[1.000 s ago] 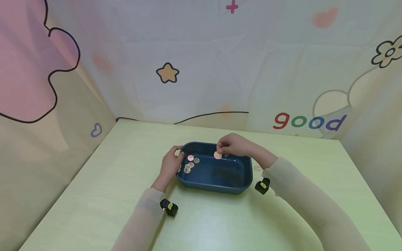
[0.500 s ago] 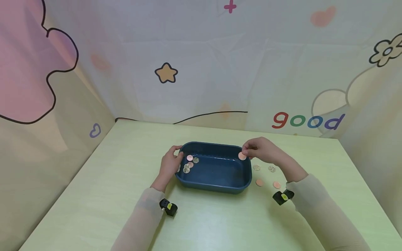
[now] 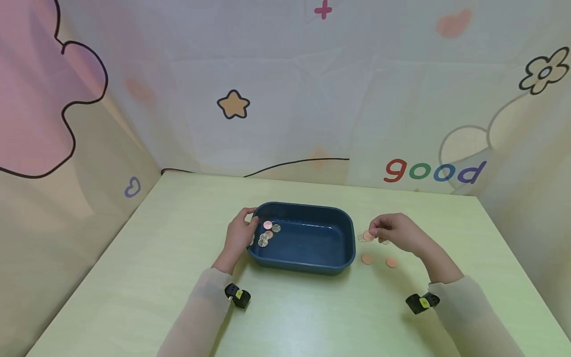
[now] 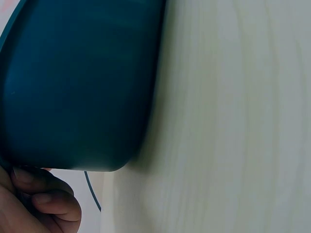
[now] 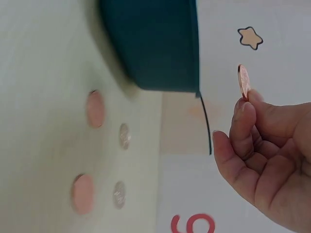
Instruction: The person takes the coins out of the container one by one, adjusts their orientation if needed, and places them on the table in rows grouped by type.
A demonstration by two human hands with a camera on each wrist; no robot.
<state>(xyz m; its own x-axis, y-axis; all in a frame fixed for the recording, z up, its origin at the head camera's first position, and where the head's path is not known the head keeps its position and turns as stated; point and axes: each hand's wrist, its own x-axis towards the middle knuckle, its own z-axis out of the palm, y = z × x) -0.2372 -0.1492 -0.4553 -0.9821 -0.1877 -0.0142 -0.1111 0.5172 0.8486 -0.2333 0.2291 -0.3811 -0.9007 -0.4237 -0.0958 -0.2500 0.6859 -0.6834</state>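
A dark blue rectangular tray [image 3: 303, 267] stands on the table, with several copper and silver coins [image 3: 267, 225] gathered inside at its left end. My left hand [image 3: 238, 235] grips the tray's left end, thumb at the rim; curled fingers show against the end wall in the left wrist view. To the right of the tray, my right hand [image 3: 396, 231] pinches a copper coin [image 5: 244, 81] between thumb and fingertip, held up above the table. Below that hand lie two copper coins [image 3: 367, 259] and two silver coins [image 5: 125, 136], one silver coin partly covered in the head view.
The pale wood-grain table [image 3: 285, 317] reaches back to a printed cloth backdrop [image 3: 285, 124] and cloth sides. A small black camera [image 3: 238, 296] sits on the left wrist, another black camera [image 3: 422, 303] on the right.
My right hand has moved right with the copper coin, from over the tray across its right rim to above the loose coins. The left hand stays on the tray.
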